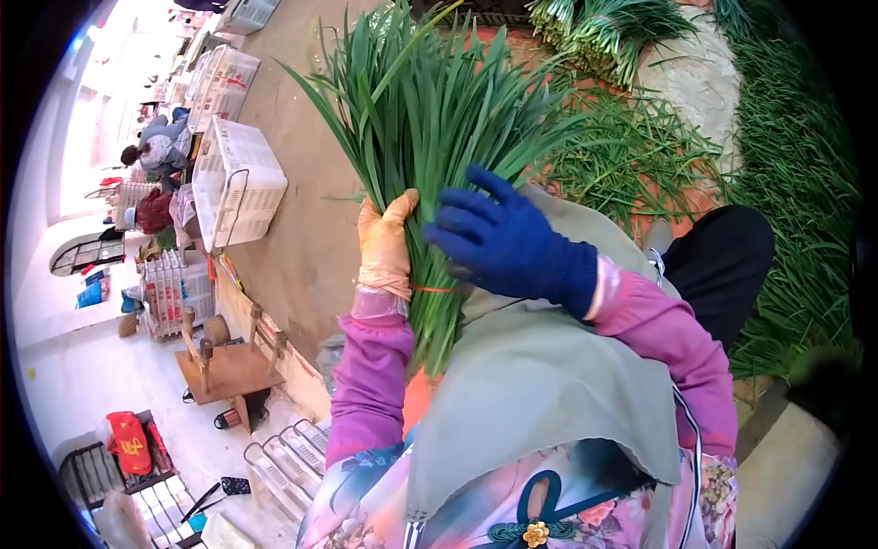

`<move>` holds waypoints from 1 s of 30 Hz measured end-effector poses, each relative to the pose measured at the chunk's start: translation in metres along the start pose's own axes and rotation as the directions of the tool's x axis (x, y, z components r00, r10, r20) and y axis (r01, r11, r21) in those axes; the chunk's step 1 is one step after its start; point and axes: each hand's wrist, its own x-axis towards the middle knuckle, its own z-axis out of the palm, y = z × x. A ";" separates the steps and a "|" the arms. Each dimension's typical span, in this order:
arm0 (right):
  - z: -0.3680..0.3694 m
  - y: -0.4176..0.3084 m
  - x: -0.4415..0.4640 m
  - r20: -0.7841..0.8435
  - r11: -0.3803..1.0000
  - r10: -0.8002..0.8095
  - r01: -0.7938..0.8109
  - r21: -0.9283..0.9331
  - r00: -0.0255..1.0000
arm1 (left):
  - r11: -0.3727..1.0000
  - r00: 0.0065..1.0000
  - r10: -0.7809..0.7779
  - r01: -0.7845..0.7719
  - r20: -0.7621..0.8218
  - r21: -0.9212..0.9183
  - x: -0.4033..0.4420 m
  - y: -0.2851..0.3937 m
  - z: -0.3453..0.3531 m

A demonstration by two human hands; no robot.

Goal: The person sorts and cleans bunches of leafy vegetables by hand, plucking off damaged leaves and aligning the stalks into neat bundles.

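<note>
Brown bare floor (306,247) spreads out here. Beside a grey-green cloth apron (549,375), the orange-gloved left hand (384,242) grips a green leafy bundle (434,165) tied with a thin red band (433,290); the blue-gloved right hand (508,238), fingers spread, is close by. Farther off stands a white plastic crate (256,201).

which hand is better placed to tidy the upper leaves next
Probably the right hand: blue-gloved, it is open beside the leaf bundle and seems to grip nothing. The left hand, orange-gloved, is clasped round the bundle near its red band, so moving it could loosen the hold.
</note>
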 end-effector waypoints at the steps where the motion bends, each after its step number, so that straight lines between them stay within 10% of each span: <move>1: 0.008 0.001 -0.006 -0.006 1.000 0.000 0.000 -0.001 1.000 | 1.000 1.000 0.027 -0.027 0.010 -0.010 0.001 -0.001 0.000; 10: 0.030 -0.010 -0.036 0.212 0.987 0.074 -0.041 -0.157 0.974 | 1.000 0.997 -0.020 0.019 -0.074 -0.009 -0.005 0.004 0.003; 16: 0.032 0.007 -0.036 0.137 0.969 0.217 -0.231 0.092 0.966 | 0.999 0.998 -0.025 0.027 -0.051 0.032 -0.005 0.004 0.004; 18: 0.032 0.018 -0.031 0.185 0.530 0.677 -0.647 0.548 0.712 | 1.000 1.000 -0.008 0.008 -0.019 0.027 -0.005 0.002 0.006; 22: 0.038 0.036 -0.023 0.378 -0.191 0.842 -0.444 0.876 0.385 | 1.000 1.000 0.016 -0.017 0.024 0.018 -0.002 0.000 0.009; 30: 0.024 0.070 -0.020 0.388 -0.117 0.847 -0.586 0.802 0.362 | 0.997 0.998 -0.067 0.066 0.019 0.050 0.000 0.008 0.016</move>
